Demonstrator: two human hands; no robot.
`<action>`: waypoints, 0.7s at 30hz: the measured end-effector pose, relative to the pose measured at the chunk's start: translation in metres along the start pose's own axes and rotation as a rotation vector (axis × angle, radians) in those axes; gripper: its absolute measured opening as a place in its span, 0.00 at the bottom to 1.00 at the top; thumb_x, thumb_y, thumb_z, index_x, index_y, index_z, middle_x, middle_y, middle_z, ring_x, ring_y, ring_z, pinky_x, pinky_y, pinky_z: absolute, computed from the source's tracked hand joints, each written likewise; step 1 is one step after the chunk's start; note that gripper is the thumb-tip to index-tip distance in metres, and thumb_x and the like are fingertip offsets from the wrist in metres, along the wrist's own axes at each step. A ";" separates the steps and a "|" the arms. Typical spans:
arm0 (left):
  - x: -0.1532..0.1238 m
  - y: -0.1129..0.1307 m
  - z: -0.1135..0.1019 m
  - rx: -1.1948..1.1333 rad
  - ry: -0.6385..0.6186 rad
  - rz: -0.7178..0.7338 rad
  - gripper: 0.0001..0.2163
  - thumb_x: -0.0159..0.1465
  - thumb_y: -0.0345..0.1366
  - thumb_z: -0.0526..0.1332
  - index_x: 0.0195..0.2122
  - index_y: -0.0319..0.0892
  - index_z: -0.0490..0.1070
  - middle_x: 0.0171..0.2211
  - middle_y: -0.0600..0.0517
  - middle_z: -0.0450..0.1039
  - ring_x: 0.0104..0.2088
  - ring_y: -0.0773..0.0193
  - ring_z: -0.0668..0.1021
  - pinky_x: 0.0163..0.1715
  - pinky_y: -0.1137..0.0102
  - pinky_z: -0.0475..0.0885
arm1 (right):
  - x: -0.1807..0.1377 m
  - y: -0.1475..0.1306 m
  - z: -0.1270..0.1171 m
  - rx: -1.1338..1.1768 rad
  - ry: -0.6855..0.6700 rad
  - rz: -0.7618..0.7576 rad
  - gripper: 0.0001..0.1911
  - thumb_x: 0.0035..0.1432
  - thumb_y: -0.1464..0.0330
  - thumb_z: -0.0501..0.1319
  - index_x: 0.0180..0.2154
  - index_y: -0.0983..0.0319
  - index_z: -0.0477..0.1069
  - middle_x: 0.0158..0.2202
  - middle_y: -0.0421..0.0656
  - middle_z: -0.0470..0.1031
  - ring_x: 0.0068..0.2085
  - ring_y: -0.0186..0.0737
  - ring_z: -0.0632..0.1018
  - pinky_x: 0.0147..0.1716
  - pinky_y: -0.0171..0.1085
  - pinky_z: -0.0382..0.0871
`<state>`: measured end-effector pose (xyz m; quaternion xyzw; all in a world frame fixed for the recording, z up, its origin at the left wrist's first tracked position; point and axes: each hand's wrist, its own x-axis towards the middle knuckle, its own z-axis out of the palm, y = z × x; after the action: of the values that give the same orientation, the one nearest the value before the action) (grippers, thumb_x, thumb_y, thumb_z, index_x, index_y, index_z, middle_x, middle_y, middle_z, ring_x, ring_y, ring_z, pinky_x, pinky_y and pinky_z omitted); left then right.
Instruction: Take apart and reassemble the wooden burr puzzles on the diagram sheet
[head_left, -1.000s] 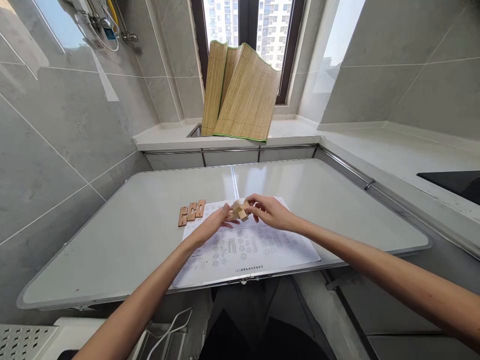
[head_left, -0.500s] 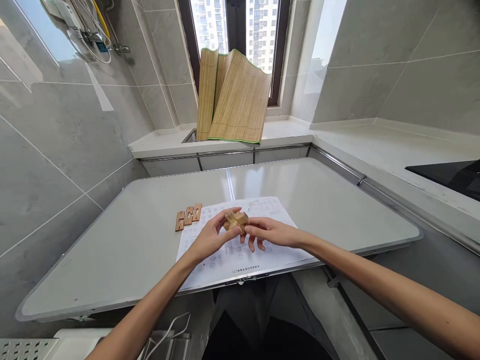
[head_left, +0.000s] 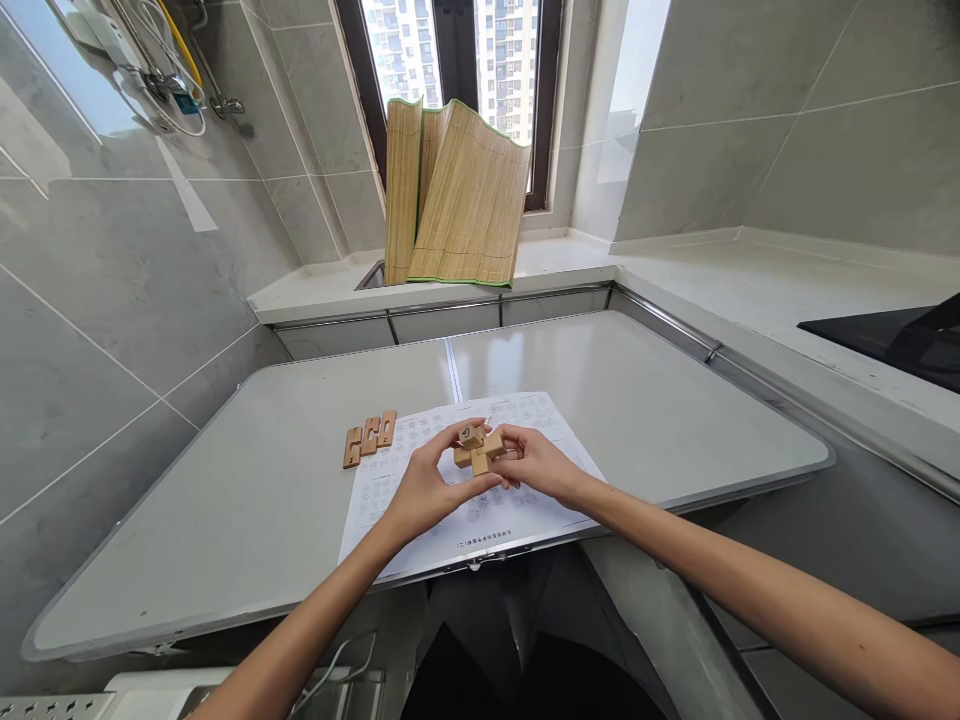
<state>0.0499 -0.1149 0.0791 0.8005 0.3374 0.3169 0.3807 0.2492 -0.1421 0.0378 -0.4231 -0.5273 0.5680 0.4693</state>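
A light wooden burr puzzle (head_left: 478, 455), made of interlocking blocks, is held just above the printed sheet. My left hand (head_left: 431, 475) curves round its left side, fingers behind and thumb along the front. From the right, my right hand (head_left: 534, 462) pinches a block of the puzzle between thumb and fingers. A dark mark shows on the end of one upper block. Beneath both hands lies the white sheet (head_left: 401, 530), printed with small diagrams. Three flat brown wooden pieces with cut-outs (head_left: 370, 436) lie in a slanted row at the sheet's upper left.
The pale folding table (head_left: 247, 500) has a centre seam and a metal clasp at the near edge. Behind it, a folded bamboo mat (head_left: 469, 200) leans at the window on a white counter (head_left: 690, 262). A black panel (head_left: 900, 335) sits on the right counter.
The burr puzzle has been turned, so a marked block end and other faces now show. My right fingers, looser before, have closed on its right side. The camera view has shifted slightly.
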 end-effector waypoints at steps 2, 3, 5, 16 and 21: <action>0.004 -0.005 0.005 -0.022 0.024 -0.028 0.30 0.58 0.47 0.75 0.62 0.53 0.73 0.57 0.48 0.79 0.58 0.45 0.79 0.63 0.52 0.70 | 0.001 0.003 0.002 -0.007 0.076 0.013 0.10 0.49 0.69 0.66 0.33 0.59 0.66 0.28 0.36 0.75 0.24 0.32 0.72 0.25 0.34 0.61; 0.006 -0.009 0.008 -0.043 0.035 -0.043 0.30 0.59 0.46 0.74 0.62 0.53 0.73 0.57 0.48 0.79 0.58 0.46 0.79 0.63 0.53 0.70 | 0.002 0.005 0.003 -0.008 0.103 0.016 0.10 0.49 0.69 0.66 0.33 0.59 0.67 0.29 0.36 0.76 0.24 0.32 0.72 0.25 0.34 0.61; 0.010 -0.018 0.014 -0.104 0.048 -0.074 0.29 0.60 0.46 0.74 0.62 0.51 0.73 0.58 0.48 0.79 0.59 0.47 0.79 0.64 0.53 0.70 | 0.003 0.009 0.004 0.003 0.125 0.021 0.10 0.50 0.68 0.67 0.36 0.59 0.69 0.31 0.37 0.77 0.25 0.32 0.73 0.25 0.34 0.62; 0.026 -0.050 0.020 -0.301 0.091 -0.198 0.27 0.62 0.47 0.72 0.59 0.46 0.73 0.62 0.44 0.76 0.63 0.47 0.77 0.67 0.52 0.68 | 0.021 0.012 -0.005 0.493 -0.128 0.165 0.19 0.56 0.69 0.72 0.50 0.60 0.75 0.51 0.47 0.81 0.54 0.44 0.81 0.54 0.41 0.76; 0.021 -0.048 0.011 -0.269 0.016 -0.116 0.28 0.63 0.46 0.72 0.63 0.50 0.71 0.65 0.45 0.73 0.65 0.48 0.74 0.67 0.53 0.67 | 0.022 0.016 -0.005 0.676 -0.161 0.166 0.17 0.65 0.59 0.66 0.52 0.61 0.73 0.49 0.50 0.81 0.54 0.45 0.81 0.61 0.46 0.74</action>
<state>0.0557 -0.0798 0.0388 0.7189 0.3407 0.3429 0.4996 0.2481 -0.1192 0.0218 -0.2391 -0.3087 0.7782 0.4919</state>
